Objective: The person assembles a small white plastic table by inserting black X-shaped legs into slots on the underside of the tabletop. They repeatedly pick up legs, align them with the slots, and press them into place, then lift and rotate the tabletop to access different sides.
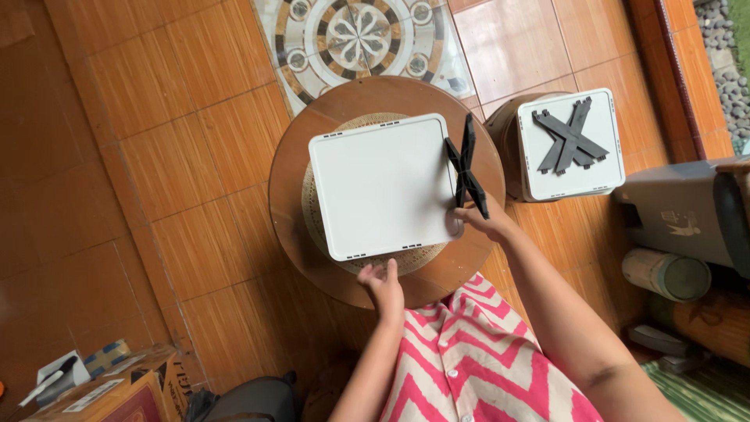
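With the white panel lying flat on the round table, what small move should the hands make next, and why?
Probably lower the black X-shaped bracket toward the middle of the white panel. The right hand holds it upright at the panel's right edge, while the left hand rests at the near edge. A second white panel nearby already carries such a bracket flat on top.

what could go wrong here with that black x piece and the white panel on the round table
1. The black X-shaped piece stands on edge at the white panel's right side, pinched low by the right hand; it could tip or slip.
2. The panel's near corner reaches close to the edge of the round wooden table, and the left hand only touches that edge, so a nudge might slide it off.
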